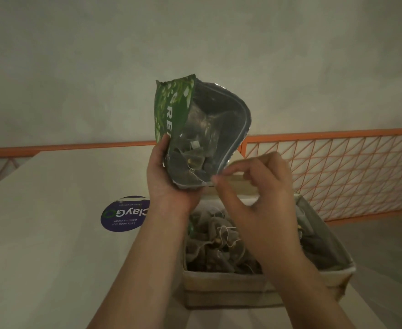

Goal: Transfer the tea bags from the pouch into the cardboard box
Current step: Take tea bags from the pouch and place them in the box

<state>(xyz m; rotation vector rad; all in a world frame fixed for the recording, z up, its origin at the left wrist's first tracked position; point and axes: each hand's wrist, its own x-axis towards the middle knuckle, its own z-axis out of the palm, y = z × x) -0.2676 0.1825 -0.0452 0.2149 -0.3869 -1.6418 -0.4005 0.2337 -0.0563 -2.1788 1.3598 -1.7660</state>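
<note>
A green pouch (173, 108) with a silver lining is held up over the table, its open mouth turned toward me. My left hand (164, 176) grips its lower left edge. My right hand (254, 184) pinches the rim of the mouth at the lower right with thumb and forefinger. Several tea bags (190, 157) with white strings lie inside the pouch. Below sits the cardboard box (223, 288), with several tea bags (216, 238) piled in it, partly hidden by my right forearm.
The box stands on a pale table (53, 233) that bears a round purple sticker (124, 213). An orange mesh railing (337, 174) runs behind and to the right. A plain wall fills the background.
</note>
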